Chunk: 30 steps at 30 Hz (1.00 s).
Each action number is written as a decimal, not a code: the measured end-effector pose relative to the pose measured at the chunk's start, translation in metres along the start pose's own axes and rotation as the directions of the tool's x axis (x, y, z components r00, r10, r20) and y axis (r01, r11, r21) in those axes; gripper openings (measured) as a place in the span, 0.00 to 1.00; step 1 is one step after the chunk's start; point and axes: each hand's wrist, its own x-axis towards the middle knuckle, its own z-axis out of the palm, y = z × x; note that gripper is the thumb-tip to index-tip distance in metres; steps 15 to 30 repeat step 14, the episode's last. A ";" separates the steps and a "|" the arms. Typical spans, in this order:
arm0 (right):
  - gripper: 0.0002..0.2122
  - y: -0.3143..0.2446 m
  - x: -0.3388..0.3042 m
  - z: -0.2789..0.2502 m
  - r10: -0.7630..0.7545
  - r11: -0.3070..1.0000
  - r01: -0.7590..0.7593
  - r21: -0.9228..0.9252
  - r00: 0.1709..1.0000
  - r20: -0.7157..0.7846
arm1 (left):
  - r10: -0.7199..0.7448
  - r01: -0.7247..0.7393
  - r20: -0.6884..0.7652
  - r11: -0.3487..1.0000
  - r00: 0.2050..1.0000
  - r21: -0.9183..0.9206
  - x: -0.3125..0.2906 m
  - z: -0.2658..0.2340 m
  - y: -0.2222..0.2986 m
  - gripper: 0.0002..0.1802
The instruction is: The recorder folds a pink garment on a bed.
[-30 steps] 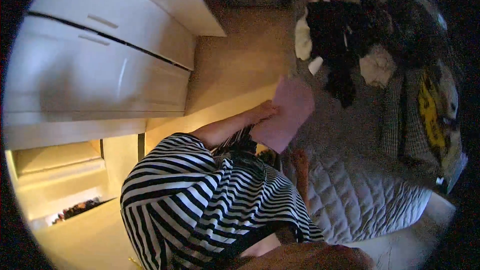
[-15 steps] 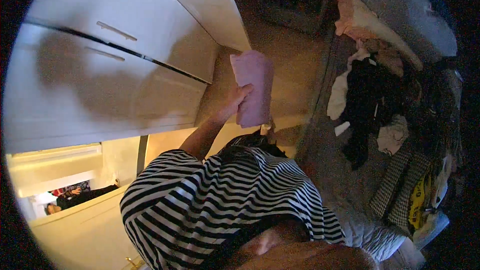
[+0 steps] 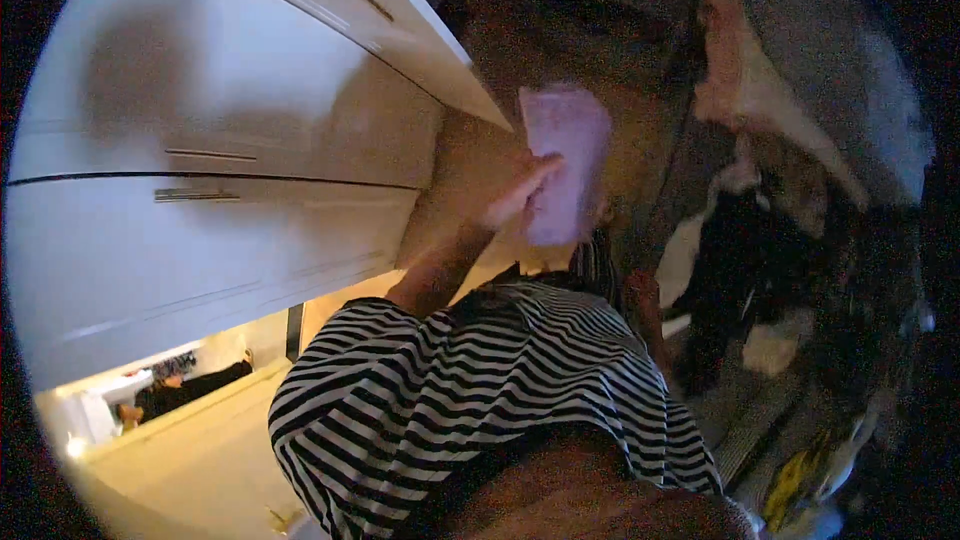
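Observation:
A folded lilac-pink cloth (image 3: 572,165), flat and roughly rectangular, is in my left hand (image 3: 520,195). My thumb lies across its near face, and the fingers go behind it, out of sight. The cloth hangs over the floor just right of the open white cabinet door's edge. To the right of my striped shirt, part of my right arm and hand (image 3: 643,295) shows dim and blurred. Its fingers cannot be made out.
White cabinet fronts (image 3: 200,240) with bar handles fill the left. One white door (image 3: 400,20) stands ajar at the top. On the right are a dark clothes heap (image 3: 750,270), a pale pink cloth (image 3: 740,70) and a yellow item (image 3: 797,480). Through a lower-left opening, a person (image 3: 190,395) shows.
My left hand and the cloth have shifted right in the view. My right arm has come into sight beside the shirt. The view has turned, and the cabinets appear at another angle.

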 end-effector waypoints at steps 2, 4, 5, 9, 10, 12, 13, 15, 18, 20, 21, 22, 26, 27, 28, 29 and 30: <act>0.22 -0.014 -0.001 -0.007 -0.061 0.968 0.079 0.239 0.995 -0.083 | -0.085 0.082 0.061 0.996 0.995 0.043 0.008 0.021 -0.002 0.15; 0.26 -0.073 0.062 -0.018 0.296 0.872 -0.404 0.276 0.884 0.361 | -0.179 0.180 -0.016 0.984 0.984 0.014 0.011 0.000 -0.027 0.15; 0.26 -0.042 0.028 -0.010 0.306 0.882 -0.389 0.265 0.902 0.306 | -0.037 0.039 0.081 0.999 0.996 -0.020 0.033 0.011 -0.041 0.15; 0.24 0.016 0.073 -0.080 0.023 0.728 -0.229 0.646 0.950 0.312 | 0.122 -0.126 0.072 0.991 0.990 0.053 0.077 0.020 -0.068 0.17; 0.25 0.003 0.080 -0.066 0.130 0.863 -0.255 0.435 0.946 0.296 | 0.121 -0.124 0.052 0.991 0.991 0.050 0.077 0.017 -0.072 0.17; 0.26 -0.024 0.119 -0.039 0.319 0.948 -0.316 -0.047 0.931 0.176 | 0.105 -0.107 0.074 0.994 0.992 0.029 0.071 0.009 -0.076 0.21; 0.27 -0.045 0.117 -0.034 0.380 0.891 -0.344 -0.295 0.922 0.071 | 0.102 -0.104 0.103 0.994 0.989 0.014 0.065 0.008 -0.075 0.25; 0.27 -0.049 0.113 -0.038 0.381 0.889 -0.350 -0.297 0.923 0.054 | 0.108 -0.109 0.143 0.994 0.984 0.005 0.063 0.009 -0.070 0.30; 0.27 -0.049 0.113 -0.038 0.381 0.889 -0.350 -0.297 0.923 0.054 | 0.108 -0.109 0.143 0.994 0.984 0.005 0.063 0.009 -0.070 0.30; 0.27 -0.049 0.113 -0.038 0.381 0.889 -0.350 -0.297 0.923 0.054 | 0.108 -0.109 0.143 0.994 0.984 0.005 0.063 0.009 -0.070 0.30; 0.27 -0.049 0.113 -0.038 0.381 0.889 -0.350 -0.297 0.923 0.054 | 0.108 -0.109 0.143 0.994 0.984 0.005 0.063 0.009 -0.070 0.30; 0.27 -0.049 0.113 -0.038 0.381 0.889 -0.350 -0.297 0.923 0.054 | 0.108 -0.109 0.143 0.994 0.984 0.005 0.063 0.009 -0.070 0.30; 0.27 -0.049 0.113 -0.038 0.381 0.889 -0.350 -0.297 0.923 0.054 | 0.108 -0.109 0.143 0.994 0.984 0.005 0.063 0.009 -0.070 0.30; 0.27 -0.049 0.113 -0.038 0.381 0.889 -0.350 -0.297 0.923 0.054 | 0.108 -0.109 0.143 0.994 0.984 0.005 0.063 0.009 -0.070 0.30; 0.27 -0.049 0.113 -0.038 0.381 0.889 -0.350 -0.297 0.923 0.054 | 0.108 -0.109 0.143 0.994 0.984 0.005 0.063 0.009 -0.070 0.30; 0.27 -0.049 0.113 -0.038 0.381 0.889 -0.350 -0.297 0.923 0.054 | 0.108 -0.109 0.143 0.994 0.984 0.005 0.063 0.009 -0.070 0.30; 0.27 -0.049 0.113 -0.038 0.381 0.889 -0.350 -0.297 0.923 0.054 | 0.108 -0.109 0.143 0.994 0.984 0.005 0.063 0.009 -0.070 0.30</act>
